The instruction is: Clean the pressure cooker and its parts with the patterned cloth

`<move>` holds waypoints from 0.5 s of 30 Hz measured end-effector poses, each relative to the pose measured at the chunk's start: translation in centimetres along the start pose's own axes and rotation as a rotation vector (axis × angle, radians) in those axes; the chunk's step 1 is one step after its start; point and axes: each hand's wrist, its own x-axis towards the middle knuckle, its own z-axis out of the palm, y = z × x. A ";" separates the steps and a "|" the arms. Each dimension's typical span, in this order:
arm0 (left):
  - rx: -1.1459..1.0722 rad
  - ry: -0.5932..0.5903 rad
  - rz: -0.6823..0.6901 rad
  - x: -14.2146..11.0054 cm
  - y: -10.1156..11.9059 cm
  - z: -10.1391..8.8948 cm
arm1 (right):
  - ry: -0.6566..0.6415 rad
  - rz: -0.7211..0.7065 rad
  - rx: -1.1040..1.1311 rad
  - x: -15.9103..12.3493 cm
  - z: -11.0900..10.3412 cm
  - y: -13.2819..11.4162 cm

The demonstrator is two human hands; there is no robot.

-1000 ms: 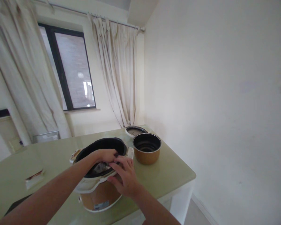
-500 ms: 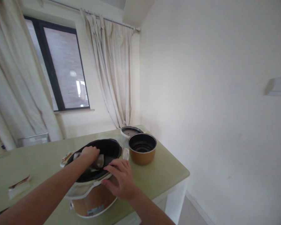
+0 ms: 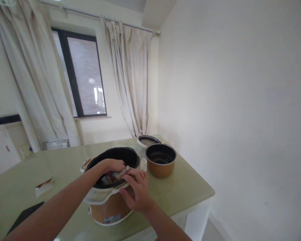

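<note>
An electric cooker (image 3: 111,208) with an orange-brown body, white rim and dark interior stands before me on the table. My left hand (image 3: 116,165) reaches into it, closed on a greyish-white cloth (image 3: 109,179) against the inner wall at the near right side. Part of the cloth hides under the fingers. At the cooker's right front, my right hand (image 3: 137,189) grips the rim, thumb on the outer side and fingertips over the edge, close beside the cloth. An orange inner pot (image 3: 161,170) with a black inside sits just to the right.
Behind the pot lies a round white-rimmed lid (image 3: 148,140). A small white packet (image 3: 44,188) and a dark flat object (image 3: 25,214) rest at the left of the pale green table (image 3: 190,187). A wall (image 3: 240,117) rises along the right side.
My left hand has moved the cloth rightward inside the cooker, nearer my right hand. My right hand stays at the rim. The whole view has shifted left.
</note>
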 end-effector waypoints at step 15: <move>0.351 0.409 -0.070 1.4 -0.3 -0.5 | -0.004 -0.005 -0.047 0.0 0.0 0.1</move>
